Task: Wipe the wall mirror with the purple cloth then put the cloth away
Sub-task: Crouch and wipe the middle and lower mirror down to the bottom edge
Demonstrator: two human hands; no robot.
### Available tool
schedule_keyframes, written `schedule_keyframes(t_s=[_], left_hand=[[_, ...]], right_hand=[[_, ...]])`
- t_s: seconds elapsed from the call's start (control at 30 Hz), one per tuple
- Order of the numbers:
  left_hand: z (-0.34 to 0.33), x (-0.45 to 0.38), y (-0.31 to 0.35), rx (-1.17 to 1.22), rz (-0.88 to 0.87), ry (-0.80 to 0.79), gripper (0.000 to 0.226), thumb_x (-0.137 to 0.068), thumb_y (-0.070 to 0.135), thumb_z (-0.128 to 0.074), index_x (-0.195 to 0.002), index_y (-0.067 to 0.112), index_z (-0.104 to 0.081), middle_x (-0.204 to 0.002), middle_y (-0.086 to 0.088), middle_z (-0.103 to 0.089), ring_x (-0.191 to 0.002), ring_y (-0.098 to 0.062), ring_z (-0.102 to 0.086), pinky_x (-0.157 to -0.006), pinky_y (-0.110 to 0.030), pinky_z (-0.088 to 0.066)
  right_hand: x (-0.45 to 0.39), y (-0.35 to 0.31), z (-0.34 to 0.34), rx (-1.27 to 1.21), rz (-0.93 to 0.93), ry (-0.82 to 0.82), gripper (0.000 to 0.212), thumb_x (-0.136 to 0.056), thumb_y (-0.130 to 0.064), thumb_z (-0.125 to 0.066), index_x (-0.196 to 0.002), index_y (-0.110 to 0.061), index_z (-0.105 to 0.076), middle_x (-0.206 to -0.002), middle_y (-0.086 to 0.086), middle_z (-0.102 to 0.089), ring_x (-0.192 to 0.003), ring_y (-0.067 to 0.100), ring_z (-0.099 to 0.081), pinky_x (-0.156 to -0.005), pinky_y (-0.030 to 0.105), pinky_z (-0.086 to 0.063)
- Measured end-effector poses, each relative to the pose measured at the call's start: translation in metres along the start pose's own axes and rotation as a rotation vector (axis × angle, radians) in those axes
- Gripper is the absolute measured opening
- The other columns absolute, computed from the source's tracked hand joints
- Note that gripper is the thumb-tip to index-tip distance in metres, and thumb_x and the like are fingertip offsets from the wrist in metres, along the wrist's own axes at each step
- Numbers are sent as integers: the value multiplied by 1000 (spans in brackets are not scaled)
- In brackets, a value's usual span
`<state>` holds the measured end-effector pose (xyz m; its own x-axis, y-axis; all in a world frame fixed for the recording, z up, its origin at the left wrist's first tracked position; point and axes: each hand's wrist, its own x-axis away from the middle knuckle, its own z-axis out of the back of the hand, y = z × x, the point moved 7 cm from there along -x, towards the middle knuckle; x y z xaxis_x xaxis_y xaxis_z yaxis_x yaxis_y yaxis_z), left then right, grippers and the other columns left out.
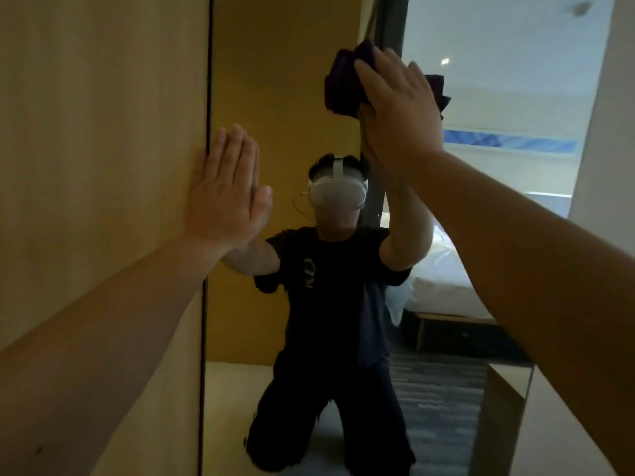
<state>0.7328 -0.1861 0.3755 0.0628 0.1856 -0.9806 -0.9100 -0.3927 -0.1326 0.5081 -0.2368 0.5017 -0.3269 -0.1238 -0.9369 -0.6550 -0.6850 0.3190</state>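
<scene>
A tall wall mirror [275, 97] fills the middle of the view, its dark left edge set against a wooden panel. My right hand [398, 108] presses a bunched dark purple cloth [343, 84] flat against the upper part of the glass. The cloth sticks out to the left of and above my fingers, and a corner shows to the right of the hand. My left hand [223, 190] lies flat with fingers together, across the mirror's left edge and the panel, holding nothing. The glass reflects a kneeling person in dark clothes wearing a white headset.
A light wooden wall panel [103, 132] runs along the left. The mirror reflects a bed with white bedding [443, 280], a patterned carpet and a bright window. A white wall [604, 132] stands at the right, and the corner of a wooden piece [505, 400] sits low right.
</scene>
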Motion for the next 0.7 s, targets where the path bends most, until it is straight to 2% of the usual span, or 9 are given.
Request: schedule_keyframes(t_s=[0.07,0.13,0.27,0.37,0.57,0.7], left_hand=[[-1,0,0,13,-30,0,68,-103,44,-21,-158,6,-13,-166,-12,-5,-154,-30,-4,-122,-55,-13],[4,3,0,68,-58,-28,70,-102,48,-14,-158,6,-10,-166,-13,-3,-154,-29,0,-122,-56,-12],[19,4,2,118,-45,-47,73,-101,51,-7,-157,6,-11,-166,-15,-7,-154,-30,-2,-122,-54,-12],[17,3,2,100,-52,-75,73,-101,51,-7,-158,5,-11,-166,-16,-7,-154,-31,-2,-122,-55,-12],[20,4,3,96,-45,-136,74,-101,53,-4,-158,6,-7,-166,-16,-4,-154,-30,0,-123,-54,-10],[22,4,-2,83,-80,-232,75,-100,56,-1,-158,7,-2,-167,-14,2,-154,-29,5,-123,-53,-9]], right_hand=[[34,-17,-4,2,32,-39,50,-95,-11,-58,-143,-17,-44,-153,11,-40,-143,31,-33,-120,49,-19],[85,-40,-12,-14,91,-102,56,-91,-11,-59,-144,-16,-43,-155,11,-36,-146,31,-27,-121,47,-14],[215,-87,-30,-91,225,-197,59,-88,-13,-63,-143,-15,-43,-154,14,-37,-146,33,-27,-120,52,-20],[282,-110,-36,-116,268,-250,58,-89,-18,-68,-143,-17,-45,-153,11,-39,-147,30,-26,-120,52,-21],[292,-113,-37,-125,260,-275,54,-92,-21,-64,-143,-17,-46,-154,10,-38,-148,29,-24,-121,50,-17],[291,-113,-37,-124,257,-302,57,-91,-20,-65,-144,-17,-45,-154,10,-38,-147,30,-25,-120,52,-20]])
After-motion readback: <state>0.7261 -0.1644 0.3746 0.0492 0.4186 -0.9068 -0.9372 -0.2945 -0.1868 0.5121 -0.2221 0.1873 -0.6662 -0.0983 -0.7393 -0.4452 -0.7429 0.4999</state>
